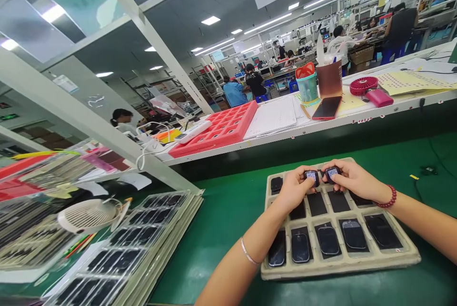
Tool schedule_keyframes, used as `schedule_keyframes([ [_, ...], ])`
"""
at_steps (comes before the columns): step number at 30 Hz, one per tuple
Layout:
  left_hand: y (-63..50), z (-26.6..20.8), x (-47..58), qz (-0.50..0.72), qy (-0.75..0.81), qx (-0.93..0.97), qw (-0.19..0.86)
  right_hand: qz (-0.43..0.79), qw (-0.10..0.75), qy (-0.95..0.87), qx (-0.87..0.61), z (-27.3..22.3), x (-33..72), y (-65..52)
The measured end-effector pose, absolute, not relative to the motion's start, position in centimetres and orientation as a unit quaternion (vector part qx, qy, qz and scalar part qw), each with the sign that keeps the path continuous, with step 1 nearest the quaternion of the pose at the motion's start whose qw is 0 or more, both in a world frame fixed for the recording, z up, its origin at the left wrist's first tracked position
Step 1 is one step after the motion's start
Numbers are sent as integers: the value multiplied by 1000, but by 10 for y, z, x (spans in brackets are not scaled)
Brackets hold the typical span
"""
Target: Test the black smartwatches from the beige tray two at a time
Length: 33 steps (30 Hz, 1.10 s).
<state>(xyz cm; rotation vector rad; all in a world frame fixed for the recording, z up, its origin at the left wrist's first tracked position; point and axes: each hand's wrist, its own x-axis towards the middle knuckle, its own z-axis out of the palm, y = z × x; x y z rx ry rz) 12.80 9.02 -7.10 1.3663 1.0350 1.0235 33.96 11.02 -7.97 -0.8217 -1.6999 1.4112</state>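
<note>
My left hand (297, 186) is closed around a small black smartwatch (312, 177) with a lit screen, its thumb near the lower edge. A second lit smartwatch (332, 173) sits in my right hand (352, 180), thumb against its face. Both are held side by side above the far part of a beige moulded tray (342, 264). In the tray's near row lie several dark, glossy rounded-rectangular devices, one of them a black device (327, 240). Another dark piece (276, 184) rests in the far left pocket. My hands and forearms hide some pockets.
Stacked trays (143, 230) of dark devices under clear plastic stand at left, beside a white fan (87, 215). A shelf (303, 130) runs behind, holding a red foam tray (221, 127), papers, a phone (327, 107) and a cup (307, 88). Other people work farther back.
</note>
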Motion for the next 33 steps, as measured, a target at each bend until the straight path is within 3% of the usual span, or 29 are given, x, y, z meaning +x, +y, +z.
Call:
schedule_keyframes([
  [15,88,-71,128,425,432,577,547,544,385,-662,-343,-83,341,113],
  [21,92,-77,129,432,444,586,522,469,412,-714,-316,-84,340,113],
  [27,89,-73,129,419,463,592,510,535,379,-677,-333,-86,342,112],
  [33,92,-75,129,407,482,578,517,498,395,-689,-349,-85,341,113],
])
